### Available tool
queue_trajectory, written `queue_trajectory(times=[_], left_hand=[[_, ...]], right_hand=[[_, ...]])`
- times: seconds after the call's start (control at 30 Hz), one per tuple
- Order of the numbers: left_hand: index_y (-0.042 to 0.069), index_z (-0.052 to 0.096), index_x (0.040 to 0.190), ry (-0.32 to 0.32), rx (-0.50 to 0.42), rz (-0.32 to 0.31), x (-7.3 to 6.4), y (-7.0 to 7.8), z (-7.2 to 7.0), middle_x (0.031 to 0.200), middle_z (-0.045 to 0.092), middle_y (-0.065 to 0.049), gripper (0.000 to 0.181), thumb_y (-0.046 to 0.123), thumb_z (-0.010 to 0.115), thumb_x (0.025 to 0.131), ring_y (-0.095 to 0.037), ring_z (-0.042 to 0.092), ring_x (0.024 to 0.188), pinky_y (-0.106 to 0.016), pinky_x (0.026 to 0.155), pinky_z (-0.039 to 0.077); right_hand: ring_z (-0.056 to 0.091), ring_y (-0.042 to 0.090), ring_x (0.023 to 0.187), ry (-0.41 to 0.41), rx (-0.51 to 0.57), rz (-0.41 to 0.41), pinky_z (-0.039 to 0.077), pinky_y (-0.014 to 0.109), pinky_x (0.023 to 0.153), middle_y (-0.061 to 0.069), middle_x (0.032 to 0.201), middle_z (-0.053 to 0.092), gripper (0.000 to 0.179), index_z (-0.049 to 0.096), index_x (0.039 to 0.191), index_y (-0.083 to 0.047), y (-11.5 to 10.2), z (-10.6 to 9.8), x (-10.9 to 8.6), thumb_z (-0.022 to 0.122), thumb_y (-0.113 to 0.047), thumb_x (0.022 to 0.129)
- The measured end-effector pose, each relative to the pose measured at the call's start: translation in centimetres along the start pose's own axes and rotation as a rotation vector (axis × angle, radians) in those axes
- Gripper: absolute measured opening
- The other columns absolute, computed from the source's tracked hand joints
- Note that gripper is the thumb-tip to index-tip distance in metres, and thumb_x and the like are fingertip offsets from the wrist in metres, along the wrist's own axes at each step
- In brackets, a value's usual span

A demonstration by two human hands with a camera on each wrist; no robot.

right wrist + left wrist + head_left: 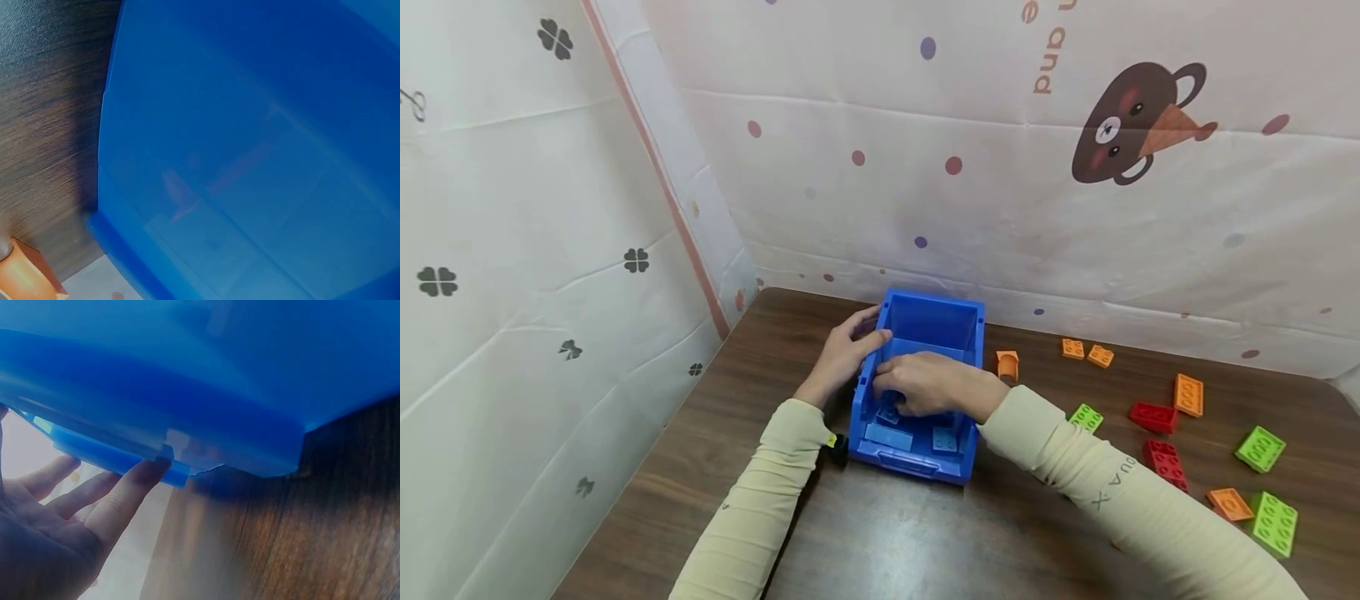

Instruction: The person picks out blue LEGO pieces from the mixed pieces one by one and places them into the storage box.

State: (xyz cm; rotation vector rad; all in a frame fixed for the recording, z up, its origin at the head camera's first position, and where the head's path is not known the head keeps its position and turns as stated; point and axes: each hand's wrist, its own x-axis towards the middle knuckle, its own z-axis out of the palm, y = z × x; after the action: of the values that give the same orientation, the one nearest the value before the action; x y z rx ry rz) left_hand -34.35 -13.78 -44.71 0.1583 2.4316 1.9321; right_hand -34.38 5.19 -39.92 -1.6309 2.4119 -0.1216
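Observation:
A blue plastic bin (936, 321) stands on the table with several blue toy bricks inside. My left hand (838, 358) grips its left wall, thumb at the rim; in the left wrist view the fingers (128, 497) touch the outside of the wall. My right hand (925, 383) reaches into the bin with bent fingers, close to a dark blue brick (887, 413). Whether it pinches a brick is hidden. Toward the bin's front lie a long blue brick (889, 437) and a lighter blue brick (944, 439). The right wrist view shows mostly bin wall (187, 125), no hand.
Right of the bin sits a curved orange piece (1007, 365). Farther right are scattered orange, red and green bricks, such as a red brick (1153, 417) and a green brick (1261, 448). A printed cloth (850, 208) hangs behind the wooden table (700, 500).

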Motion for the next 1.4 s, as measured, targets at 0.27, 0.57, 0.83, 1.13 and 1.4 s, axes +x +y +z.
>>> queue_trajectory(times=[0.27, 0.57, 0.83, 1.13, 1.4], left_hand=[[0.020, 0.052, 0.158, -0.008, -0.005, 0.007, -0.2, 0.2, 0.3, 0.152, 0.058, -0.010, 0.060, 0.037, 0.069, 0.103, -0.031, 0.056, 0.138, -0.057, 0.112, 0.047], [0.019, 0.052, 0.158, -0.013, -0.008, 0.039, -0.2, 0.5, 0.3, 0.152, 0.058, -0.010, 0.061, 0.037, 0.069, 0.102, -0.031, 0.055, 0.138, -0.056, 0.112, 0.047], [0.019, 0.053, 0.157, -0.003, -0.007, 0.046, -0.2, 0.2, -0.1, 0.151, 0.058, -0.012, 0.058, 0.036, 0.069, 0.103, -0.033, 0.055, 0.138, -0.057, 0.110, 0.048], [0.017, 0.053, 0.157, 0.004, -0.001, 0.043, -0.4, 0.1, -0.1, 0.150, 0.058, -0.013, 0.056, 0.034, 0.067, 0.105, -0.034, 0.056, 0.137, -0.056, 0.108, 0.051], [0.016, 0.051, 0.158, -0.001, -0.024, 0.044, -0.9, 0.2, 0.0, 0.152, 0.057, -0.014, 0.055, 0.030, 0.065, 0.106, -0.034, 0.055, 0.138, -0.056, 0.107, 0.051]], right_hand=[[0.070, 0.023, 0.117, 0.017, -0.018, 0.025, 0.057, 0.040, 0.101, 0.006, 0.129, 0.073, 0.031, 0.074, 0.130, -0.013, -0.1, 0.1, -0.5, 0.078, -0.016, 0.099], [0.071, 0.019, 0.105, 0.089, -0.048, 0.035, 0.059, 0.036, 0.096, 0.003, 0.118, 0.074, 0.024, 0.076, 0.124, -0.014, -0.3, -0.2, -0.7, 0.076, -0.019, 0.100], [0.071, 0.022, 0.108, 0.240, -0.087, 0.031, 0.059, 0.039, 0.097, 0.007, 0.119, 0.075, 0.021, 0.077, 0.120, -0.011, -0.4, -0.4, -0.8, 0.075, -0.018, 0.100], [0.072, 0.020, 0.104, 0.345, -0.087, 0.028, 0.060, 0.037, 0.094, 0.006, 0.114, 0.076, 0.015, 0.077, 0.113, -0.010, -0.4, -0.1, -1.0, 0.076, -0.017, 0.099], [0.070, 0.019, 0.100, 0.434, -0.080, 0.028, 0.060, 0.035, 0.092, 0.006, 0.111, 0.076, 0.017, 0.078, 0.115, -0.008, -0.7, 0.0, -1.1, 0.074, -0.017, 0.100]])
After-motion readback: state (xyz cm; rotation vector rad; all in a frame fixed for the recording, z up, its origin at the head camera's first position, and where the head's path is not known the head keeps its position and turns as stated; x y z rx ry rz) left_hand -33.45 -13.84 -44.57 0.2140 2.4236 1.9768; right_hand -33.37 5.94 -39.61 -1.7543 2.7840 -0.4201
